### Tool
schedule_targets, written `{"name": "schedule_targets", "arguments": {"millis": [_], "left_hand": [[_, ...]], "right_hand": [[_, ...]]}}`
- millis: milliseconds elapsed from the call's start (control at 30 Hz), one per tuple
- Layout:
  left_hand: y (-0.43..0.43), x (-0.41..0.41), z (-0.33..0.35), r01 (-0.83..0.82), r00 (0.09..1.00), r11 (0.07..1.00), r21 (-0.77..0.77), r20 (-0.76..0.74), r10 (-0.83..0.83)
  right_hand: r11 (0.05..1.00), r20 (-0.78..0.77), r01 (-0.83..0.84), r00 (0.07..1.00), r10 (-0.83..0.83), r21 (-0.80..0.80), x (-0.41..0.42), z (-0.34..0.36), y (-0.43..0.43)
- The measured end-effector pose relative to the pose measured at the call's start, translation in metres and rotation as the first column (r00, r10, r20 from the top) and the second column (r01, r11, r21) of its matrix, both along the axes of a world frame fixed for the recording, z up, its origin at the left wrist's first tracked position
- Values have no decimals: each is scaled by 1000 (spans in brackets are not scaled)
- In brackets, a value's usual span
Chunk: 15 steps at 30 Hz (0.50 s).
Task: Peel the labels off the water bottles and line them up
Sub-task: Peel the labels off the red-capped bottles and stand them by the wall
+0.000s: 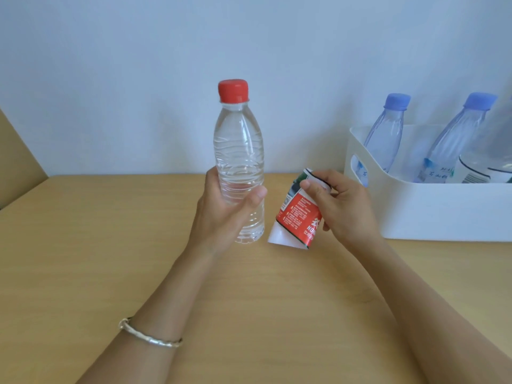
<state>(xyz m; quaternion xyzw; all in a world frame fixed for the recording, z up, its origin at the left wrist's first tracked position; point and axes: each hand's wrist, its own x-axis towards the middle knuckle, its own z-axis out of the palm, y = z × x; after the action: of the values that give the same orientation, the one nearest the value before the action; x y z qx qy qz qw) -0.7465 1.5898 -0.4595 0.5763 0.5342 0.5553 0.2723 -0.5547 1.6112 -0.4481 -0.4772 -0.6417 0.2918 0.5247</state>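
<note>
Fingers (311, 187) pinch label (297, 214) — bin (443, 212) beside.

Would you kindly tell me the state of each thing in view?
Red-capped bottle: capped, label off, upright, gripped by the left hand.
Red label: peeled free, pinched by the right hand.
Blue-capped bottles: capped, labels on, leaning in the bin.
White bin: standing on the wooden table, holding bottles.
</note>
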Motion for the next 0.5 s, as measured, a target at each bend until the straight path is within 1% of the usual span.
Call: {"name": "schedule_targets", "arguments": {"millis": [133,200,300,400,467,500], "left_hand": [[0,7,-2,103,995,995,13,7,-103],[0,10,-3,161,987,987,18,4,-161],[2,16,-2,253,967,967,18,16,-253],[2,21,-1,318,948,948,22,-2,-318],[2,23,-2,334,943,942,32,-12,-334],[2,23,-3,334,943,942,40,-11,-334]], "right_hand": [[1000,-88,15,996,-15,0,-4,10,-2],[999,-66,37,997,-36,17,-7,18,-2],[992,75,81,993,-88,96,-11,34,-1],[984,254,89,959,-127,154,-12,46,-2],[980,309,97,939,-148,175,-10,49,-3],[976,309,107,937,-162,188,-8,51,-3]]}}
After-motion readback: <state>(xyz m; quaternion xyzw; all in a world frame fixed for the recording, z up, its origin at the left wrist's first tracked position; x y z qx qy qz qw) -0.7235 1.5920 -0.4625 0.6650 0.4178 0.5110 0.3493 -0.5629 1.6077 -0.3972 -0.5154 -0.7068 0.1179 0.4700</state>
